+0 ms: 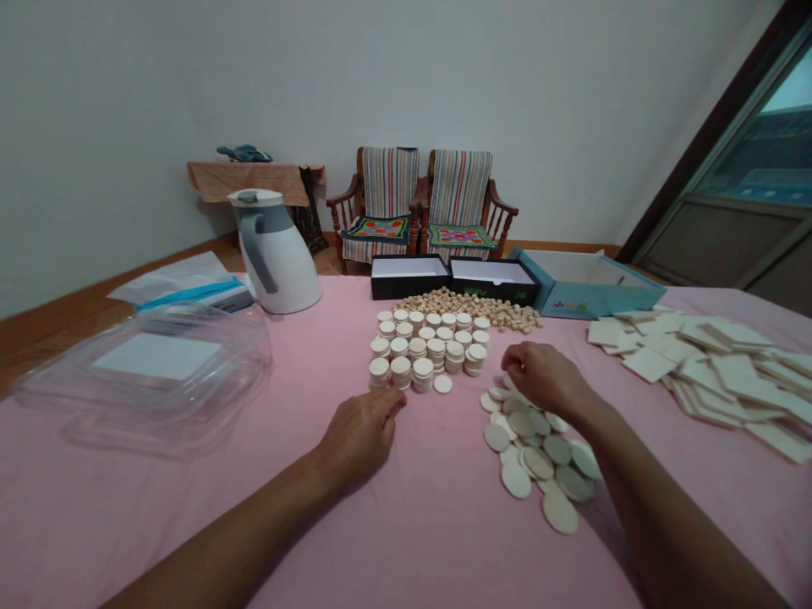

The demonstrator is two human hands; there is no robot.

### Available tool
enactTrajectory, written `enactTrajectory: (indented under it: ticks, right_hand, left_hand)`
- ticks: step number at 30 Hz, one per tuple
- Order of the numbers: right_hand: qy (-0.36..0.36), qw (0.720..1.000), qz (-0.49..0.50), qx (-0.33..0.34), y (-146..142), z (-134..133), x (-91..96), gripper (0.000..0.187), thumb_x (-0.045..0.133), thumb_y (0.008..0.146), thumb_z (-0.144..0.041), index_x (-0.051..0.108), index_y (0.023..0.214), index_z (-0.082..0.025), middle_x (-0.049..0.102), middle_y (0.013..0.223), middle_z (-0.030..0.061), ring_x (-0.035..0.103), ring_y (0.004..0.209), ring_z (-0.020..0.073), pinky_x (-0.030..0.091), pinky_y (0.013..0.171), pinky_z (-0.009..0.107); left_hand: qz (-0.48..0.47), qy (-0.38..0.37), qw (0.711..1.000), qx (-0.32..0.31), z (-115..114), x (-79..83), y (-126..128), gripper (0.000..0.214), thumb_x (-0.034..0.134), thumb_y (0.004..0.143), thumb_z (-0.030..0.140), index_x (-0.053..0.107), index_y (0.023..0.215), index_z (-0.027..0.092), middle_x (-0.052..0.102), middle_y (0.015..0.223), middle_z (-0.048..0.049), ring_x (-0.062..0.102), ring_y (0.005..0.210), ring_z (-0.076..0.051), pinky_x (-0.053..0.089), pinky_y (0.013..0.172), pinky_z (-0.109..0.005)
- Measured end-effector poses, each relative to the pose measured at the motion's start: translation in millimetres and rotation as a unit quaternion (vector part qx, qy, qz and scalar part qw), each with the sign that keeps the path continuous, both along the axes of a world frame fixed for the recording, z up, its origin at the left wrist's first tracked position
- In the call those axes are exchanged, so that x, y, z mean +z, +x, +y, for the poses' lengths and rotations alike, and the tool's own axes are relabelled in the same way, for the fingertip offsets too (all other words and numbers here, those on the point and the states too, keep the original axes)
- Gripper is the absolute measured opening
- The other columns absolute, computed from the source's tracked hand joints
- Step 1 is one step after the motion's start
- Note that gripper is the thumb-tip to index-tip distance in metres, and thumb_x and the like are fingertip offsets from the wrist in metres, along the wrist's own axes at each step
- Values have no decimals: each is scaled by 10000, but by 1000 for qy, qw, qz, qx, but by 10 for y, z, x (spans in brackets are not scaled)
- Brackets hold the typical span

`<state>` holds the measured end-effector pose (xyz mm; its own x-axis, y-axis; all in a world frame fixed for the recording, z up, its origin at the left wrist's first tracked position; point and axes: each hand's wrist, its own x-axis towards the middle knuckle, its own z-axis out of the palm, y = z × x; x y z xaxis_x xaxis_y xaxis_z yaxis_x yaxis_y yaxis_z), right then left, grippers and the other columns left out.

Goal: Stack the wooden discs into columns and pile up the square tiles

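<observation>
Rows of stacked pale round discs [429, 349] stand in the middle of the pink tablecloth [406, 524]. One single disc [442, 384] lies flat just in front of the stacks. My left hand [360, 433] rests on the cloth with its fingers curled, fingertips near the front left stack. My right hand [543, 377] is curled over the far end of a loose pile of flat discs [539, 457], fingers bent down onto them. What the fingers grip is hidden.
A heap of small wooden balls [469, 308] lies behind the stacks, then two black boxes [452, 276] and a blue box [587, 283]. Square pale tiles [716, 368] spread at right. A white jug [274, 252] and clear plastic lids [145, 364] sit at left.
</observation>
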<state>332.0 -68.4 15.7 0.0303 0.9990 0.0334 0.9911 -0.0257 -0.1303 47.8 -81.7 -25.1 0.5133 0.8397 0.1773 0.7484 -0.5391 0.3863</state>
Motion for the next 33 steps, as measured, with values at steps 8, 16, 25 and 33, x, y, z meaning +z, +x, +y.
enactTrajectory:
  ticks: [8,16,25,33]
  right_hand:
    - [-57,990,37,127,53,-104,15,227,572,746,-183,687,941,-193,666,934,85,584,865,201,419,744,292]
    - [-64,987,-34,141,-91,-136,7,264,595,722,-199,686,969,-193,658,943,103,578,876,235,390,725,321]
    - [43,987,101,119,-319,-117,-59,243,539,757,-177,631,982,-176,598,903,64,546,761,151,375,672,251]
    - [57,976,154,139,-671,-156,-223,154,540,770,-152,583,917,-169,547,890,63,506,770,154,355,669,248]
  left_hand:
    - [-9,-1,1000,2,8,-23,-2,247,424,801,55,586,929,190,650,874,-43,617,820,-178,444,748,-276]
    - [-9,2,1000,4,5,-11,1,246,416,808,62,590,929,188,652,873,-44,609,785,-175,437,707,-274]
    - [2,3,1000,5,2,-6,2,230,418,789,47,570,887,190,634,835,-32,598,755,-166,426,689,-261]
    - [4,1,1000,0,-3,21,-2,233,425,768,39,556,880,196,627,829,-26,600,760,-170,424,688,-261]
